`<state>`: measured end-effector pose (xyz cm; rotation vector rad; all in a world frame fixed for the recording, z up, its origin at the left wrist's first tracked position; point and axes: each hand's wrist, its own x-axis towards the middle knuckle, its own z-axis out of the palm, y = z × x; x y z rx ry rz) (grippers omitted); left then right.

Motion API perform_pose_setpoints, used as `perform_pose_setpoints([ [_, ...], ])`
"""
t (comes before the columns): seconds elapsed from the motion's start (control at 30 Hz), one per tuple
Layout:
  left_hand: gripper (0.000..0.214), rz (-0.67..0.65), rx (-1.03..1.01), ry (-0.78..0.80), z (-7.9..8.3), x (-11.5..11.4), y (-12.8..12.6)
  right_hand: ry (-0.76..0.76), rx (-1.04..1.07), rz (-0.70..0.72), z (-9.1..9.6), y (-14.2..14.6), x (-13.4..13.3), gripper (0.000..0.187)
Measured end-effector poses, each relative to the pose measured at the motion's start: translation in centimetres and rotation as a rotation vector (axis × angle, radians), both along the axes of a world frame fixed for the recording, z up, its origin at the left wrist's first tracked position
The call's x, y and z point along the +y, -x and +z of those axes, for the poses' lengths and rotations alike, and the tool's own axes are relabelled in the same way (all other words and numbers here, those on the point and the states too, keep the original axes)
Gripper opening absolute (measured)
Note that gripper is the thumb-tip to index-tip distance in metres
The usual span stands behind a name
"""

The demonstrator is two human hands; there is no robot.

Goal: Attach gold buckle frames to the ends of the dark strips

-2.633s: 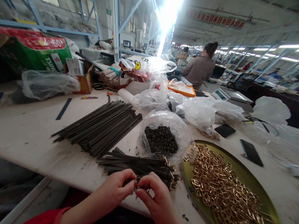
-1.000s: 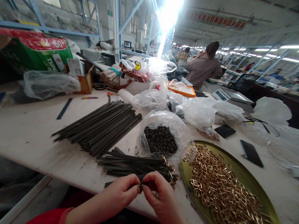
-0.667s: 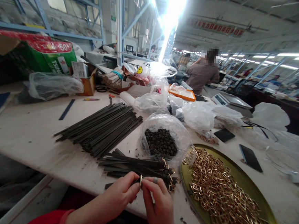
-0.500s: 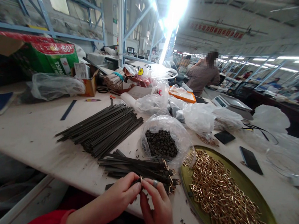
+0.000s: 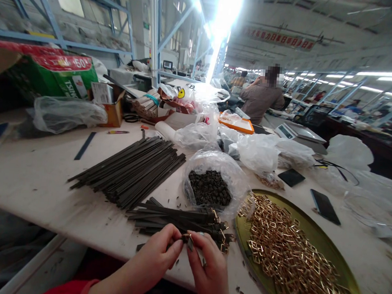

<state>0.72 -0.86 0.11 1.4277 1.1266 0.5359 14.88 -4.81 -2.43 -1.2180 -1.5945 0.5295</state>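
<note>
Between my two hands, near the table's front edge, is a dark strap (image 5: 184, 238) with a small gold buckle (image 5: 189, 236) at its end. My left hand (image 5: 161, 254) is closed, pinching the strap between thumb and fingers. Closed from the other side, my right hand (image 5: 211, 267) grips the buckle end; its fingers partly hide the join. Just beyond lies a pile of dark straps with gold buckles (image 5: 176, 219). A larger stack of plain dark straps (image 5: 129, 169) is at the left. Small black loops (image 5: 209, 189) fill a clear plastic bag behind the pile.
A gold round tray (image 5: 331, 239) heaped with gold buckles (image 5: 283, 244) stands at the right. Beyond it are a phone (image 5: 325, 207), a black pad (image 5: 291, 177) and a scale (image 5: 300, 132). Plastic bags (image 5: 257, 149) and cartons (image 5: 113, 111) line the back. A person (image 5: 262, 100) is further off.
At the strap end my right fingers have shifted, and the gold buckle has turned so more of it and the strap tip shows. The whole view has shifted slightly.
</note>
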Motion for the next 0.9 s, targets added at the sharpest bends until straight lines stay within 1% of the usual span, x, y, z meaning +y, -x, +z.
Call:
perform_pose_setpoints([
  [0.07, 0.02, 0.002, 0.031, -0.018, -0.2, 0.3, 0.2, 0.07, 0.041, 0.054, 0.2, -0.1, 0.2, 0.023],
  [0.17, 0.02, 0.011, 0.066, -0.042, -0.2, 0.7, 0.5, 0.19, 0.177, 0.118, 0.5, -0.3, 0.5, 0.022],
  [0.23, 0.018, 0.019, 0.088, -0.065, -0.2, 0.8, 0.6, 0.25, 0.252, 0.134, 0.5, -0.4, 0.7, 0.026],
  [0.3, 0.016, 0.028, 0.132, -0.104, -0.2, 0.8, 0.8, 0.29, 0.277, 0.112, 0.3, -0.3, 0.9, 0.027],
  [0.37, 0.016, 0.037, 0.18, -0.142, -0.3, 0.8, 0.9, 0.292, 0.251, 0.076, 0.0, -0.1, 1.2, 0.024],
  [0.47, 0.017, 0.041, 0.21, -0.177, -0.4, 0.7, 0.9, 0.217, 0.12, 0.037, -0.5, 0.3, 1.4, 0.018],
  [0.57, 0.017, 0.06, 0.174, -0.206, -0.4, 0.4, 0.9, 0.142, -0.003, 0.006, -0.6, 0.6, 1.3, 0.018],
  [0.63, 0.021, 0.065, 0.147, -0.212, -0.3, 0.1, 1.1, 0.158, 0.01, 0.009, -0.4, 0.7, 1.2, 0.018],
  [0.7, 0.036, -0.003, 0.131, -0.219, -0.2, -0.3, 1.3, 0.265, 0.11, 0.073, -0.1, 0.6, 1.2, 0.019],
  [0.77, 0.043, -0.135, 0.091, -0.243, 0.1, -0.6, 1.5, 0.412, 0.254, 0.17, 0.3, 0.4, 1.3, 0.023],
  [0.83, 0.04, -0.247, 0.021, -0.264, 0.5, -0.7, 1.6, 0.536, 0.415, 0.246, 0.6, 0.3, 1.4, 0.03],
  [0.9, 0.034, -0.293, -0.037, -0.248, 1.0, -0.7, 1.3, 0.648, 0.597, 0.272, 0.7, 0.4, 1.5, 0.034],
])
